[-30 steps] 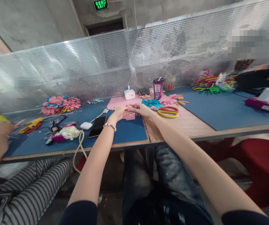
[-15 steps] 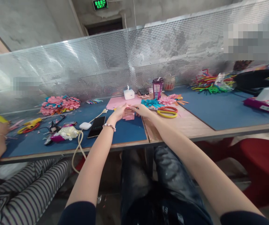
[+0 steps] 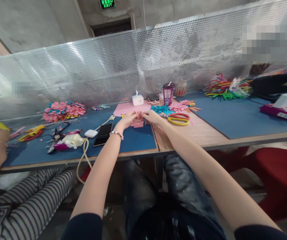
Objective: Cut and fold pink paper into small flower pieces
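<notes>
Both my arms reach out over the blue mat (image 3: 133, 140). My left hand (image 3: 128, 120) and my right hand (image 3: 152, 116) meet at a small pink paper piece (image 3: 138, 122), each pinching it with closed fingers. A beaded bracelet sits on my left wrist. A larger pink sheet (image 3: 130, 108) lies just behind the hands. Red and yellow scissors (image 3: 178, 119) lie right of my right hand, beside blue and pink paper flowers (image 3: 170, 108).
A black phone (image 3: 103, 130), a white charger and cable lie left of my hands. A pile of pink paper flowers (image 3: 64, 110) and a glue gun sit further left. Another person in striped trousers sits at the left edge. A perforated metal screen backs the table.
My hands stayed together on the pink piece, shifting their fingers slightly. The person's hand at the left edge moved a little.
</notes>
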{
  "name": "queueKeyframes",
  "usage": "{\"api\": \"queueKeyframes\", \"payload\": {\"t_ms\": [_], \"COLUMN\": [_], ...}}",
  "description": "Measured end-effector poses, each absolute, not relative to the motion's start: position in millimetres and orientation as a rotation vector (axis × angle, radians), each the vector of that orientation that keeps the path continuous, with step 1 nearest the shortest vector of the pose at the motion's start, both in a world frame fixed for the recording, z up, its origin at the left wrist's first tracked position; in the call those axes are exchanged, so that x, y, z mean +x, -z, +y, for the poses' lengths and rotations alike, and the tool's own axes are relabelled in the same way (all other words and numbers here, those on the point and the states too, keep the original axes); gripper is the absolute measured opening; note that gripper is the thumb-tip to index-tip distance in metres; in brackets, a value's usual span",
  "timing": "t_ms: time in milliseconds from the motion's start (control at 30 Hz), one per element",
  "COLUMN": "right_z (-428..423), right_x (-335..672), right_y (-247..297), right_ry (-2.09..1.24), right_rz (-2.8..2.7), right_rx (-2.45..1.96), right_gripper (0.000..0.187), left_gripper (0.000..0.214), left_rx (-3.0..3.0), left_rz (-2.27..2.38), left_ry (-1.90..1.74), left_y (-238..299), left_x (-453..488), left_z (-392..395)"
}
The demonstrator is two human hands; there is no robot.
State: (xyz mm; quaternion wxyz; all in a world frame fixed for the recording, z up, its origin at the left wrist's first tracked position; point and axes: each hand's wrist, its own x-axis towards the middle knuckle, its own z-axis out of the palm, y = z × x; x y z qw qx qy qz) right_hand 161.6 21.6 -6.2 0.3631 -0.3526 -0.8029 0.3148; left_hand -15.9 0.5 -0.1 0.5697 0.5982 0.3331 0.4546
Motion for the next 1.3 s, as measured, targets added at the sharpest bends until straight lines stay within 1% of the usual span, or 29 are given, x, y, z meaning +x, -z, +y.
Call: {"api": "queueKeyframes", "payload": {"t_ms": [67,133,267,367,500,667,733,800,900,967,1033,1167,1300], "right_z": [20.5,19.4,17.4,15.7,14.5,14.6,15.4,17.0,19.6,20.1,19.3,16.8,18.1], "right_x": [161.8,162.5,163.9,163.0,161.1,159.9,159.3,159.6,161.9,163.5,163.9,162.4,163.0], "right_y": [5.9,5.5,2.8,-0.2,-2.8,-1.6,-0.5,0.5,0.8,0.2,-0.5,-0.8,-0.4], "right_ry": [-0.806,-0.783,-0.725,-0.825,-0.953,-1.021,-1.022,-1.036,-1.060,-1.051,-1.028,-0.953,-0.899], "right_rz": [-2.049,-2.020,-1.925,-1.838,-1.756,-1.780,-1.747,-1.669,-1.617,-1.682,-1.773,-1.869,-1.866], "right_rx": [-0.921,-0.951,-0.996,-0.981,-0.999,-0.949,-0.942,-0.906,-0.771,-0.706,-0.683,-0.698,-0.730], "right_gripper": [0.024,0.020,0.025,0.025,0.023,0.023,0.016,0.003,0.025,0.030,0.029,0.016,0.018], "left_gripper": [0.013,0.013,0.013,0.011,0.002,0.013,0.013,0.013,0.011,0.008,0.006,0.007,0.010], "left_rx": [1.416,1.441,1.505,1.477,1.439,1.526,1.535,1.514,1.447,1.397,1.362,1.333,1.323], "left_rz": [0.779,0.783,0.807,0.821,0.832,0.924,0.940,0.939,0.912,0.875,0.843,0.855,0.875], "left_ry": [-1.071,-1.067,-1.007,-0.990,-1.002,-1.032,-1.069,-1.108,-1.154,-1.168,-1.158,-1.113,-1.101], "left_y": [0.3,0.4,-0.8,-2.8,-2.4,2.8,3.6,3.2,1.1,-0.6,-1.8,-1.8,0.1], "left_x": [-15.5,-15.1,-14.1,-13.2,-13.7,-17.7,-19.6,-20.7,-20.7,-20.2,-20.1,-21.2,-20.2], "left_z": [0.7,0.7,-1.0,-3.2,-1.4,5.7,6.7,6.5,5.3,4.8,4.7,5.6,7.6]}}
